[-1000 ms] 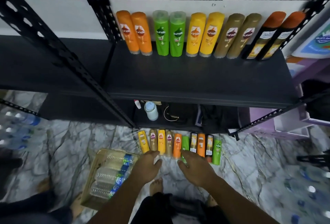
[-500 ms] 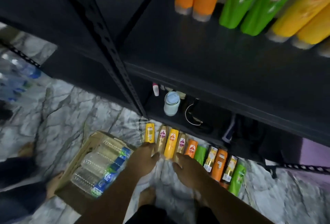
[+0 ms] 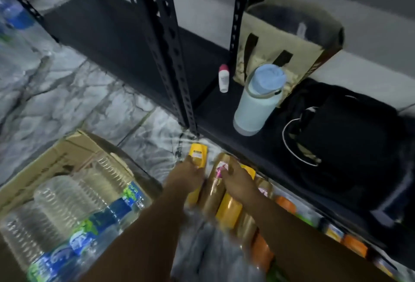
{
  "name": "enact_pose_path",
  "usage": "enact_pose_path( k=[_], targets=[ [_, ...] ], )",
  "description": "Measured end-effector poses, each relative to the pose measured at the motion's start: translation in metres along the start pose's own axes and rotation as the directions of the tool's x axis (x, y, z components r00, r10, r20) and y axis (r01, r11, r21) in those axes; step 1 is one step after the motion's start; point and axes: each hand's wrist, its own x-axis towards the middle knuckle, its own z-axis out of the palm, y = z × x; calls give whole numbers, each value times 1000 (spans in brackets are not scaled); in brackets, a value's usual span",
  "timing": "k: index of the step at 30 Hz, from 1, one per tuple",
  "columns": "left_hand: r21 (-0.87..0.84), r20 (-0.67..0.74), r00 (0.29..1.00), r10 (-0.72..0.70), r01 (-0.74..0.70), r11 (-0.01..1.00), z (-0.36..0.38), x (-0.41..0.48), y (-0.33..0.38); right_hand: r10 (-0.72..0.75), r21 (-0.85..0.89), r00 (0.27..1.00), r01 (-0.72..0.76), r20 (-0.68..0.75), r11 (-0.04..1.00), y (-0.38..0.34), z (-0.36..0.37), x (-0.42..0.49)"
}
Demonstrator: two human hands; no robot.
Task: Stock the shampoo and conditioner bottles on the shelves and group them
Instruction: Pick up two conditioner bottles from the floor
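Note:
A row of shampoo bottles lies on the marble floor along the front edge of the black bottom shelf. My left hand is closed over the leftmost yellow bottle, thumb on its label. Beside it my right hand grips a gold bottle. To the right follow another yellow bottle, a second gold one and an orange bottle. My right forearm hides part of the row. Motion blur softens everything.
A cardboard box with plastic water bottles sits on the floor at left. On the bottom shelf stand a pale blue flask, a small roll-on, a beige tote bag and a black backpack. A perforated black post rises just behind the bottles.
The view has dropped from the stocked upper shelf down to the floor. Both hands have moved forward from the near ends of the bottles and closed on the yellow and gold ones.

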Motion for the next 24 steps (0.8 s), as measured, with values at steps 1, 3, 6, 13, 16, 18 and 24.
enact_pose_path(
  k=[1,3,6,13,16,18,24],
  targets=[
    [-24,-9,1000,-23,23,999,10,14,-1,10,24,999,-9,-37,1000,3,7,16],
    [-60,-36,998,-60,58,997,28,35,-4,71,60,994,-66,-89,996,4,17,42],
    [-144,-118,991,-64,46,989,54,47,-16,181,94,977,-171,-116,981,7,26,66],
    [-128,-201,979,19,-45,991,55,42,-22,83,-19,981,-88,-174,996,16,35,78],
    [-145,-186,982,24,-52,988,44,33,-11,38,145,981,-11,-191,989,20,34,68],
    [-220,-167,986,-4,-33,975,36,20,-3,33,250,984,12,-176,968,23,33,59],
    [-439,-11,984,176,-164,884,-4,-17,29,-77,345,989,115,-123,932,17,9,6]
  ],
)
